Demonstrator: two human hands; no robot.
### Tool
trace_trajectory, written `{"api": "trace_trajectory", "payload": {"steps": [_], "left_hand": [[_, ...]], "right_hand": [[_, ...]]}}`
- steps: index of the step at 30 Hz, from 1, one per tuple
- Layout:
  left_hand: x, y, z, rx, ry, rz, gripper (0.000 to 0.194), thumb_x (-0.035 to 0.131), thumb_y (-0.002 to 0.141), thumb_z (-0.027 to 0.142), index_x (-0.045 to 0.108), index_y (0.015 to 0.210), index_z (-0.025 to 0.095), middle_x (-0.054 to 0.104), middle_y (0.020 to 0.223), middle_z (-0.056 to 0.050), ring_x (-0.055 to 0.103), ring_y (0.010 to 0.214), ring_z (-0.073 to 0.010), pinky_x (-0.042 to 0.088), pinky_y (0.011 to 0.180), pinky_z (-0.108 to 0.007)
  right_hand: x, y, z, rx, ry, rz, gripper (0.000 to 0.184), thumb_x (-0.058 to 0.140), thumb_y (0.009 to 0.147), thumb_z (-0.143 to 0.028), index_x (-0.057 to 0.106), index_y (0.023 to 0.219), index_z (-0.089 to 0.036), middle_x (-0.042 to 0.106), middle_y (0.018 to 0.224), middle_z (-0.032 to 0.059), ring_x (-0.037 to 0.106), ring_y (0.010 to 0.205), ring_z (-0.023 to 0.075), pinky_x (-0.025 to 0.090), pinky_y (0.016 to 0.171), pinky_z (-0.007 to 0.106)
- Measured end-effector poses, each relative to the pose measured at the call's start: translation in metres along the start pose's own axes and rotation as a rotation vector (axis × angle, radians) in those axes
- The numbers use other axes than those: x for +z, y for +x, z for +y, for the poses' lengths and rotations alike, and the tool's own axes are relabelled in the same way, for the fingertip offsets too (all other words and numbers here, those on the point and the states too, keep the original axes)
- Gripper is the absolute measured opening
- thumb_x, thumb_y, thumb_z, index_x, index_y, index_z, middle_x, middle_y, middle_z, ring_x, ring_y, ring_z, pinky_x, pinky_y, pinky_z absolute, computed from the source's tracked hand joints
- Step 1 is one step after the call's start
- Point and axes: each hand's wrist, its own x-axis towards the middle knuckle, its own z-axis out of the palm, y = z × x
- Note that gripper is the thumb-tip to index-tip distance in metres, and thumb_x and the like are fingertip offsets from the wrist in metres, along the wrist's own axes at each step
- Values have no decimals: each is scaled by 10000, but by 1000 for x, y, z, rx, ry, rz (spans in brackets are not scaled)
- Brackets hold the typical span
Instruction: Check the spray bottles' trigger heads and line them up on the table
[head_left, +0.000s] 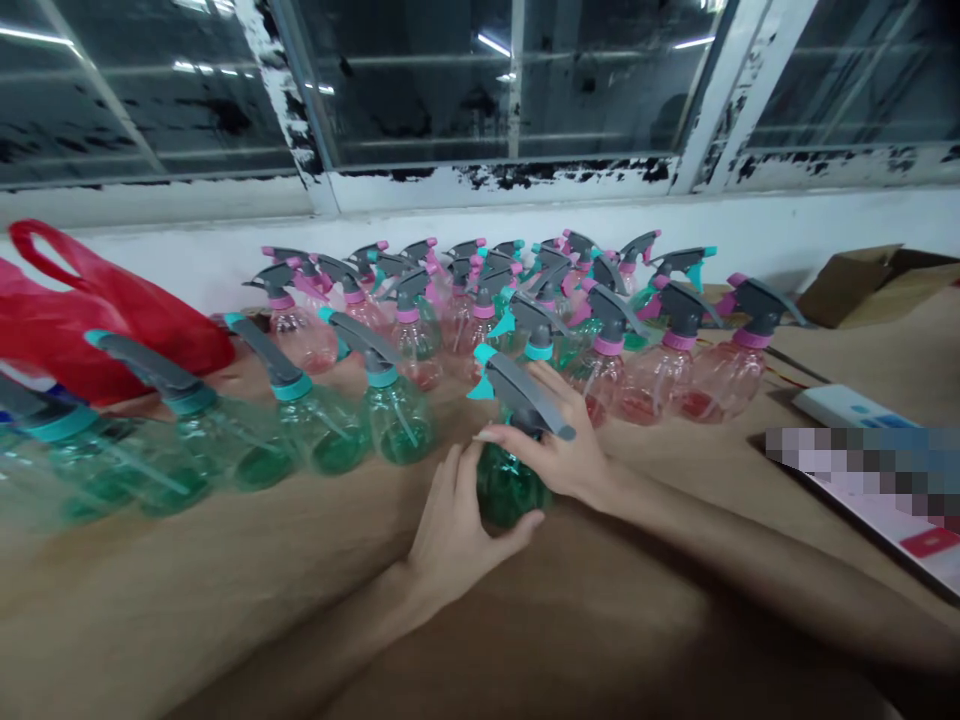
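Observation:
Between my hands is a green spray bottle (514,490) with a grey trigger head and turquoise nozzle; it looks upright. My left hand (454,515) curls round the lower left of its body, thumb at the front. At the neck, just under the trigger lever, my right hand (566,435) wraps the bottle from the right, with its far fingers partly hidden. To the left runs a row of green spray bottles (401,425) with turquoise collars. Pink spray bottles (660,380) with pink collars stand close behind on the right.
More pink and green spray bottles (360,305) crowd the back of the wooden table (315,590) by the wall. A red plastic bag (142,330) lies at the left. On the right are an open cardboard box (862,285), a white device (847,408) and a partly blurred flat panel (862,500).

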Motion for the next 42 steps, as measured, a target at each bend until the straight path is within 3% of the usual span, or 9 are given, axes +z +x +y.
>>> {"api": "trace_trajectory", "payload": {"steps": [6,12,16,20,27,31,36,42], "left_hand": [[-15,4,-13,-1,66,66,641,573,871,486,281,1356,186,489,1246,-153,466,1174,-333,391,948,-527],[-22,6,-16,3,124,107,696,513,888,566,251,1410,188,431,1278,-144,425,1178,-320,364,965,-511],[-28,-4,-13,56,115,167,605,512,932,425,240,1422,198,391,1298,-136,404,1192,-297,349,994,-489],[-33,-11,-12,124,25,138,428,496,937,250,353,1335,187,361,1293,-129,386,1224,-272,348,1014,-462],[-34,-9,-15,94,1,159,365,490,925,206,393,1277,190,383,1241,-113,398,1193,-260,353,1008,-462],[-33,-9,-16,93,14,87,316,484,930,222,420,1239,203,400,1232,-105,418,1175,-263,379,975,-452],[-27,-8,-18,127,89,-112,293,484,919,204,439,1208,203,476,1219,-106,479,1114,-276,420,910,-461],[-20,-9,-19,157,208,-264,332,532,883,194,457,1205,163,501,1249,-134,501,1114,-313,429,902,-506]], "right_hand": [[4,-10,-11,156,-190,-166,431,578,774,-582,564,896,-169,590,885,107,552,891,276,474,749,430],[9,-21,-10,247,-194,-139,580,628,735,-571,501,1076,-120,631,984,152,617,909,295,509,750,437],[17,-12,-3,250,-225,-132,622,645,744,-527,459,1147,-92,643,1049,191,626,955,320,512,782,448],[24,-3,3,195,-232,-134,635,657,749,-508,444,1160,-74,653,1057,208,616,996,343,502,816,456],[33,6,11,137,-284,-129,603,672,754,-482,465,1114,-46,668,996,204,629,916,326,500,788,432],[39,11,17,112,-325,-109,545,674,754,-484,488,1051,-67,671,959,185,626,898,313,487,792,425],[44,16,22,60,-355,-105,449,611,808,-487,499,1008,-101,673,921,168,621,933,306,435,886,461],[44,16,21,48,-357,-111,485,543,852,-489,507,1094,-71,669,942,179,611,955,309,433,902,474]]}}
